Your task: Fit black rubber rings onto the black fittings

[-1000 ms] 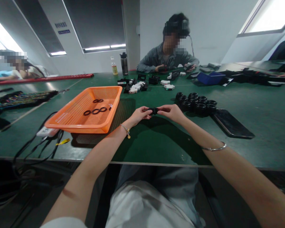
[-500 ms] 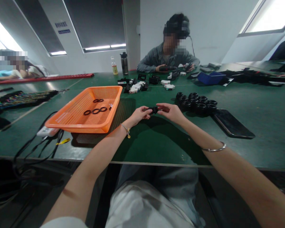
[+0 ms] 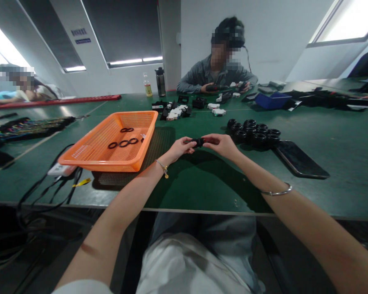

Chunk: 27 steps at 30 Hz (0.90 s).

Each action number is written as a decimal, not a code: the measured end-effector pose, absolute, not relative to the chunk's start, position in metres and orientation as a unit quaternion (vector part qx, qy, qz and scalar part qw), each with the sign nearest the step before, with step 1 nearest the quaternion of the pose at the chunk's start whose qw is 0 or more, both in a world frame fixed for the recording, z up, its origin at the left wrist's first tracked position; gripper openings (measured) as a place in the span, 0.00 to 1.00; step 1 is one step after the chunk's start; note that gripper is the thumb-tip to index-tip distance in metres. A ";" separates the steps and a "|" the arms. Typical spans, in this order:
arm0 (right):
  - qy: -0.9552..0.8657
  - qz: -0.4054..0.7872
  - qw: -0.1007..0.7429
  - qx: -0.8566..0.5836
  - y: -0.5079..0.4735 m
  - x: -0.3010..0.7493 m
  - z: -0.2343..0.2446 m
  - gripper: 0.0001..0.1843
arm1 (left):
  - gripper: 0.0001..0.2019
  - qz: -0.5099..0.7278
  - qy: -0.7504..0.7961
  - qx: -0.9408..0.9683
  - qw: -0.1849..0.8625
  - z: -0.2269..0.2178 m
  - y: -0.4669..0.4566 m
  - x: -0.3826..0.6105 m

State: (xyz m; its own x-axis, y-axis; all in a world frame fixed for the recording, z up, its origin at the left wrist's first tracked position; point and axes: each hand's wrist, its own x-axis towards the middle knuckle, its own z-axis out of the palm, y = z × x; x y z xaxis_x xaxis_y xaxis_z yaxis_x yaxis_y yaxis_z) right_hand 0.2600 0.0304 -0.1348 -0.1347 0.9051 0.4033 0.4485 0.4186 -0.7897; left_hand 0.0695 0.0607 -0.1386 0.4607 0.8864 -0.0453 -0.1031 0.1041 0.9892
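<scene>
Between my two hands, just above the green table (image 3: pixel 199 183), is a small black part (image 3: pixel 198 142), too small to name more exactly. My left hand (image 3: pixel 181 148) is closed on its left end, thumb on top. At its right end, the fingertips of my right hand (image 3: pixel 218 143) pinch together; part of what they grip is hidden. To the right of my right hand lies a cluster of black round ring-like parts (image 3: pixel 260 139). An orange basket (image 3: pixel 110 165) stands left of my left hand, with several black rings (image 3: pixel 124 143) lying in it.
A phone (image 3: pixel 301 159) lies right of the cluster. Black and white pieces (image 3: pixel 178 111) are scattered farther back, near a dark bottle (image 3: pixel 160 82) and a drink bottle (image 3: pixel 147 85). A person (image 3: pixel 216 65) sits opposite. Cables (image 3: pixel 49 192) hang over the front left edge.
My right fingers have shifted very slightly around the right end of the black part. My left hand and everything else look the same.
</scene>
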 end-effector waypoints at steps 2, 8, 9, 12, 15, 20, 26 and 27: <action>-0.709 0.255 0.452 -0.478 0.030 0.260 -0.134 0.18 | 0.12 0.378 0.358 0.551 0.652 -0.138 0.060 0.070; -0.721 0.262 0.441 -0.466 0.029 0.261 -0.133 0.18 | 0.12 0.372 0.358 0.558 0.650 -0.138 0.060 0.070; -0.722 0.262 0.441 -0.464 0.030 0.262 -0.134 0.18 | 0.13 0.372 0.358 0.558 0.649 -0.138 0.061 0.070; -0.718 0.265 0.447 -0.463 0.031 0.262 -0.135 0.19 | 0.13 0.374 0.356 0.557 0.651 -0.139 0.062 0.069; -0.714 0.273 0.452 -0.460 0.031 0.262 -0.136 0.18 | 0.13 0.374 0.354 0.555 0.653 -0.140 0.062 0.069; -0.706 0.284 0.453 -0.464 0.031 0.262 -0.135 0.18 | 0.13 0.375 0.354 0.555 0.653 -0.139 0.061 0.069; -0.706 0.291 0.447 -0.466 0.030 0.263 -0.134 0.18 | 0.12 0.377 0.351 0.558 0.651 -0.138 0.061 0.069; -0.707 0.288 0.446 -0.467 0.030 0.263 -0.134 0.18 | 0.12 0.377 0.350 0.559 0.650 -0.138 0.061 0.069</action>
State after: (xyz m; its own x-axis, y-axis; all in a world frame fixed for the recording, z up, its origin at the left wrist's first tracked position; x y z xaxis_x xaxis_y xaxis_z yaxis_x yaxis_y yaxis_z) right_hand 0.2626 0.0303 -0.1338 -0.1671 0.9174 0.3613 0.4031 0.3980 -0.8241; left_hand 0.0689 0.0605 -0.1383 0.4706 0.8817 -0.0336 -0.0998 0.0910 0.9908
